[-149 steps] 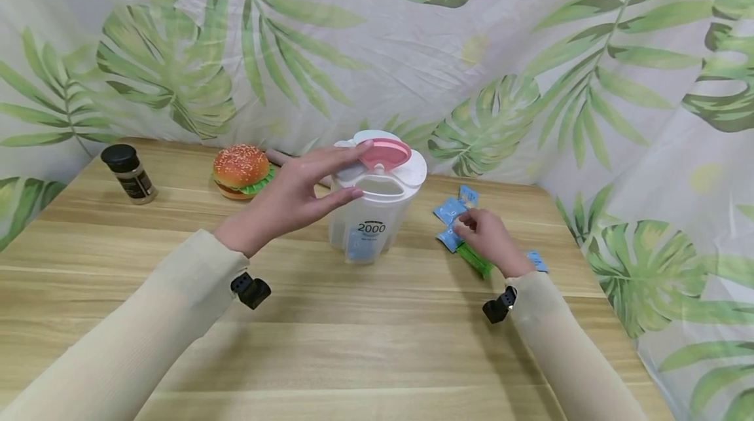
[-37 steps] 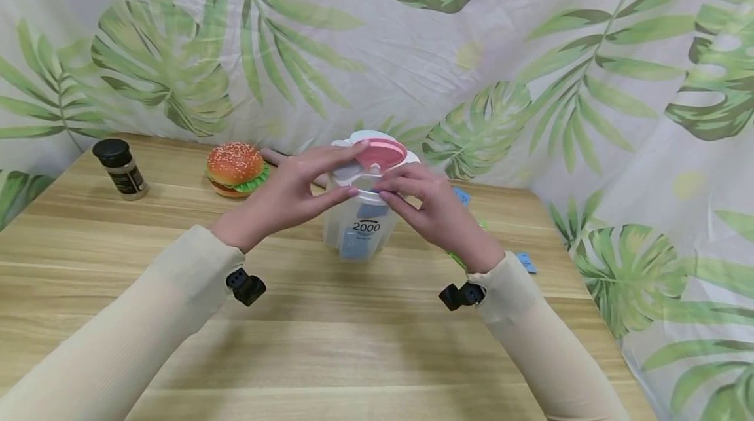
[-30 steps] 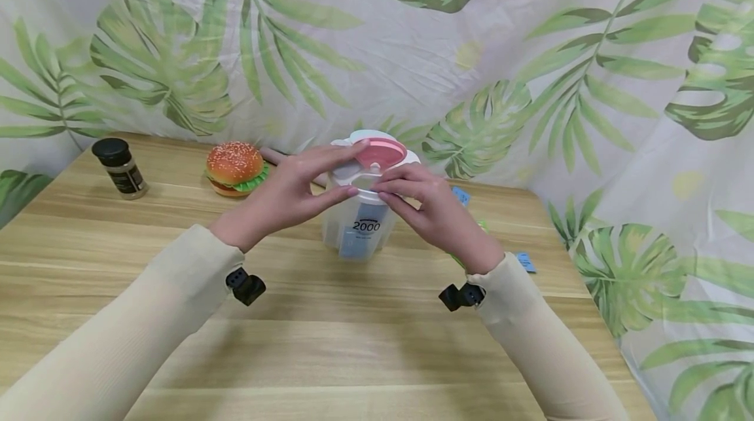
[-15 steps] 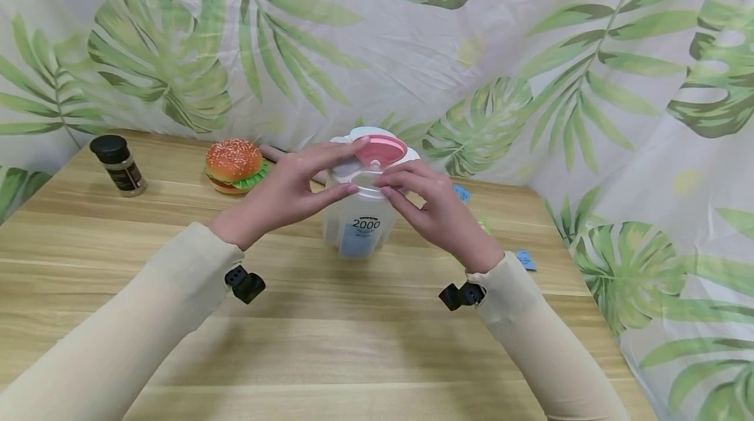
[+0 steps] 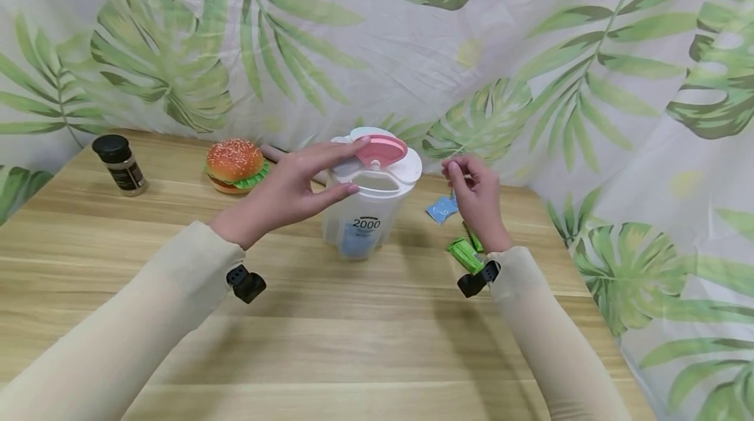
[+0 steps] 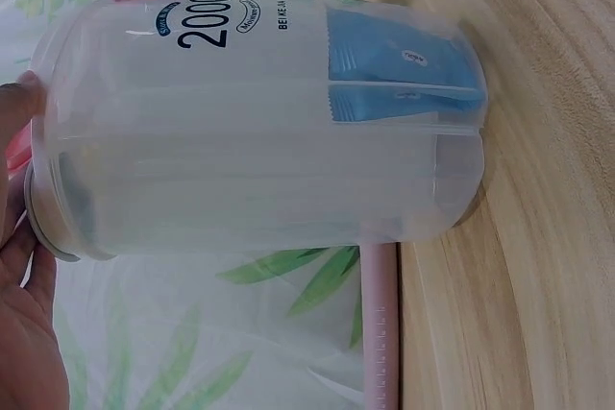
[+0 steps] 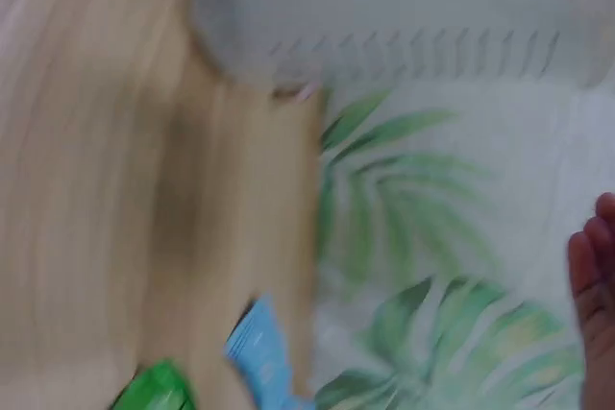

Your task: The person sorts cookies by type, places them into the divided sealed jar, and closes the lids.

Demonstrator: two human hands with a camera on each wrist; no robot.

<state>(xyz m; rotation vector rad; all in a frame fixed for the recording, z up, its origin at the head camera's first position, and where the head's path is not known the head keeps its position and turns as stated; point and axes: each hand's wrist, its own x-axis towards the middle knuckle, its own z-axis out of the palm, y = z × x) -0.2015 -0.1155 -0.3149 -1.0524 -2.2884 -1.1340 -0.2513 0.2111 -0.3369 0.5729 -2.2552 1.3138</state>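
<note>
Our right hand [image 5: 478, 198] had just left the opening [image 5: 377, 181] of the upright clear container [image 5: 374, 208] and hung near a blue sachet [image 5: 442, 209] on the table [image 5: 330, 342], its grip loosely curled, nothing visible in it. Blue packets [image 6: 408, 60] lay at the container's bottom, so we judged the filling partly done. Our left hand's [image 5: 283, 195] grip held the lid [image 5: 408, 169], thumb and fingers spread.
</note>
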